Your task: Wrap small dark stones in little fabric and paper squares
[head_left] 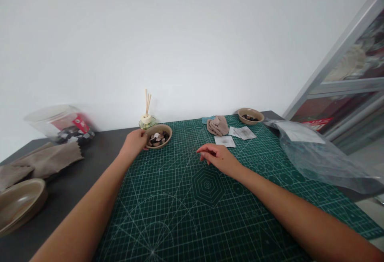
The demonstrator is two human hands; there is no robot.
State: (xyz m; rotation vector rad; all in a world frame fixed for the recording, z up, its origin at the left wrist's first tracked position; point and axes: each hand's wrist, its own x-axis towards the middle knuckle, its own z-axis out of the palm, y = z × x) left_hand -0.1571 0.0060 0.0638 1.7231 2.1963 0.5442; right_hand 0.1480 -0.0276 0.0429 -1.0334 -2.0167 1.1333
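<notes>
My left hand is closed on the near-left rim of a round tan bowl, which rests at the back of the green cutting mat. Inside it lie several small dark, brown and white stones. Over the middle of the mat hovers my right hand, with loosely bent fingers, a gap between thumb and forefinger, and nothing seen in it. Closest to that hand are a white square packet and a crumpled brown cloth.
A reed diffuser stands right behind the bowl. Another bowl with dark stones sits back right, near a clear plastic bag. To the left are a clear container, a brown cloth and a larger bowl.
</notes>
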